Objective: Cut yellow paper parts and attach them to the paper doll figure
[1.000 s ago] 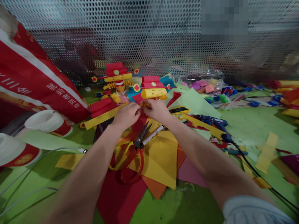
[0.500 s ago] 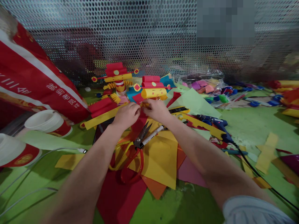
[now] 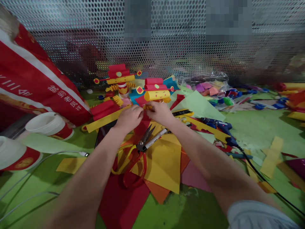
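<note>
My left hand (image 3: 130,119) and my right hand (image 3: 161,114) meet above the middle of the table, fingers pinched together. Between their fingertips shows a small folded yellow paper strip (image 3: 149,107), mostly hidden by the fingers. Just behind it stands a paper figure head (image 3: 157,94) with a yellow smiling face and a red hat. To its left is another paper figure (image 3: 121,76) with a red hat and pleated yellow arms. Below my hands, scissors (image 3: 142,149) with red and yellow handles lie with blades apart, beside a white marker (image 3: 156,139) on yellow paper (image 3: 164,165).
At left stand paper cups (image 3: 49,125) and a large red bag (image 3: 45,70). A blue glue gun (image 3: 220,125) with a black cord lies at right, near a yellow cutter (image 3: 182,113). Perforated metal mesh (image 3: 166,41) closes off the back. Paper scraps and coloured clay packs lie around.
</note>
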